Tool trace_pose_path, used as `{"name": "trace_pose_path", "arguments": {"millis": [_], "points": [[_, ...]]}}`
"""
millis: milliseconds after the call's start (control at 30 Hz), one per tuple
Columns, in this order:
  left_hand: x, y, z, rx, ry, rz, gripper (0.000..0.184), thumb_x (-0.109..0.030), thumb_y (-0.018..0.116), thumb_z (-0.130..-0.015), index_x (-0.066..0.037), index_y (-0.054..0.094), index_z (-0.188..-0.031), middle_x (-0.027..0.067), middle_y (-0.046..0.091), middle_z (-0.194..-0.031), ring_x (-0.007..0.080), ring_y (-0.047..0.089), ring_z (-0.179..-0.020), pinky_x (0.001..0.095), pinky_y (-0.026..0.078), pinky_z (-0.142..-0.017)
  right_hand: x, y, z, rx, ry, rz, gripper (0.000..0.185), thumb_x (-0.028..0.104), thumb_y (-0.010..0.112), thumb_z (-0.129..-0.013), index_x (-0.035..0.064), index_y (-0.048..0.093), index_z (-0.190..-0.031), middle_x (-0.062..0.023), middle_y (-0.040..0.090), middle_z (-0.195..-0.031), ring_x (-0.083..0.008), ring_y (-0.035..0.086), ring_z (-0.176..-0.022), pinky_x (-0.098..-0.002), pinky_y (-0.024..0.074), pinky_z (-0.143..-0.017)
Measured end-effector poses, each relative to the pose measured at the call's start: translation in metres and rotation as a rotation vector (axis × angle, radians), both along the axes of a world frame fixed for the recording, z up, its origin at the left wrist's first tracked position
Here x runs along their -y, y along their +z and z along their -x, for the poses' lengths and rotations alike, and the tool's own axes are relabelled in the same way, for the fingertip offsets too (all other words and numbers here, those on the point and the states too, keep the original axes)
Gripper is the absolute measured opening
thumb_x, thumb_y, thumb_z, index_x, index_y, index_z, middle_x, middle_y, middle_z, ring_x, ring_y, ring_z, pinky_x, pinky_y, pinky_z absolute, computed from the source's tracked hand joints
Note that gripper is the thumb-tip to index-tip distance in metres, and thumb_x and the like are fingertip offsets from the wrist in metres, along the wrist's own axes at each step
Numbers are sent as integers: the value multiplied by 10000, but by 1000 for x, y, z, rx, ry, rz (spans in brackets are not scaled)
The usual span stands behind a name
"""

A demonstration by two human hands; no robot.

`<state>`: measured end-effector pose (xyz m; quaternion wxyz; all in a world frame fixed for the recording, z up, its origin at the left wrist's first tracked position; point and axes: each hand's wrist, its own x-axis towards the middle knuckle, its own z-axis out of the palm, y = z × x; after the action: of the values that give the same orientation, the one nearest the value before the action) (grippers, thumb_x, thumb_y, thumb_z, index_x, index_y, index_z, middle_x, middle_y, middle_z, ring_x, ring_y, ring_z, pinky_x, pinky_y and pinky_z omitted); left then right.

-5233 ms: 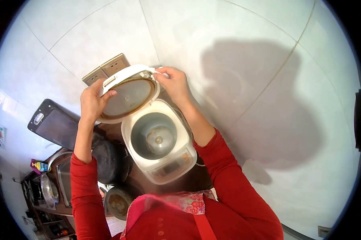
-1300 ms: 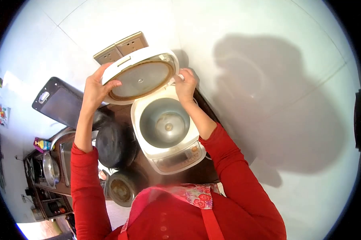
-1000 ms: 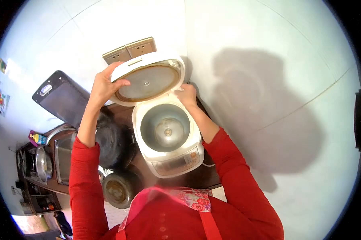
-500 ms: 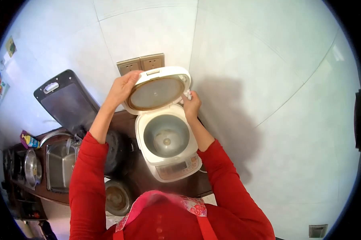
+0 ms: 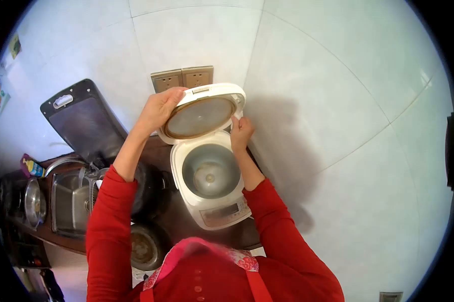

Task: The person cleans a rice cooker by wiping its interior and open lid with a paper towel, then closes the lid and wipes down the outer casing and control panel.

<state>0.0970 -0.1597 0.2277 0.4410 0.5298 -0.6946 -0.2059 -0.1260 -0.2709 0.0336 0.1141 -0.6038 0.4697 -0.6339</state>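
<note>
A white rice cooker [image 5: 178,173] stands on the dark countertop with its lid raised and no inner pot inside; the grey chamber [image 5: 212,171] shows a round plate at the bottom. My left hand [image 5: 160,109] grips the upper left edge of the lid [image 5: 200,117], whose inner plate has a brown-stained rim. At the lid's lower right edge, near the hinge, my right hand [image 5: 242,133] is closed; a bit of something white shows at its fingertips, too small to name.
Wall sockets [image 5: 182,78] are behind the lid. A cutting board [image 5: 83,118] leans on the wall at left. Dark pans [image 5: 147,194], a round pot [image 5: 145,246], a sink [image 5: 71,204] and a metal bowl [image 5: 34,202] line the left side. A wall rises at right.
Compared with the earliest frame, my right hand has come down from the lid's top right edge to its lower right side. My left hand still holds the raised lid. The view has shifted.
</note>
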Motion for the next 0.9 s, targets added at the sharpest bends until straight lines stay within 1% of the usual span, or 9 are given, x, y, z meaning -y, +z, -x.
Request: {"name": "trace_pose_path", "arguments": {"millis": [100,200,300,467,633,667,767,800,900], "points": [[-4,-2,4,-33,-17,-34,424,-352,441,-1023,1,623,-1170,56,664,-1057,120,570,-973,263,454,-877,-1,-36,-10,-87,57,-127,295,203,681,-810,-49,607,-674,-231,562,-650,-424,513,-602,-495,396,-605],[-4,-1,-2,-91,-54,-62,422,-356,445,-1019,-19,604,-1218,73,645,-1122,139,559,-1043,275,435,-925,-1,-29,-7,-326,55,-309,264,178,659,-809,-58,653,-690,-249,581,-635,-434,559,-619,-484,448,-651],[-4,-7,-8,-142,-65,-77,463,-382,474,-1000,-49,536,-1316,101,596,-1229,173,522,-1155,302,402,-987,-11,-10,15,-548,240,-437,206,150,627,-820,-43,657,-757,-252,598,-717,-426,581,-732,-467,463,-721],[-18,-49,-35,-236,-62,2,628,-354,617,-912,-83,402,-1436,120,512,-1360,209,452,-1272,351,365,-1045,-61,49,34,-163,244,-117,206,46,550,-825,-29,592,-1012,-225,577,-971,-405,549,-986,-439,445,-840],[-36,-81,-38,-178,48,8,776,-149,771,-748,-122,411,-1435,104,587,-1271,221,529,-1202,379,399,-1014,-63,161,20,-91,133,218,217,-37,518,-802,-17,592,-1005,-169,586,-943,-359,581,-887,-411,473,-795],[-30,-89,-35,-280,24,23,717,-70,756,-741,-96,449,-1388,117,610,-1230,260,563,-1161,374,422,-984,-55,165,17,-162,169,233,211,-33,527,-799,-13,593,-998,-161,588,-939,-350,584,-874,-409,476,-780],[-17,-101,-36,-58,116,122,603,-40,728,-749,-58,495,-1305,160,626,-1163,305,591,-1094,370,445,-943,-45,171,4,-315,277,302,184,-15,558,-784,0,598,-963,-142,592,-925,-328,588,-838,-402,484,-738],[-21,-93,-31,-45,155,111,494,-23,701,-759,-32,520,-1219,205,620,-1106,371,581,-1053,390,455,-912,-54,174,-10,-332,317,333,169,-5,570,-775,6,602,-940,-139,591,-918,-323,587,-830,-399,485,-726],[-23,-88,-29,-7,195,67,475,-18,689,-766,-39,521,-1210,216,611,-1104,407,562,-1052,411,455,-895,-76,174,-56,-399,419,472,130,22,607,-740,33,611,-870,-131,591,-917,-316,590,-834,-387,488,-710]]}}
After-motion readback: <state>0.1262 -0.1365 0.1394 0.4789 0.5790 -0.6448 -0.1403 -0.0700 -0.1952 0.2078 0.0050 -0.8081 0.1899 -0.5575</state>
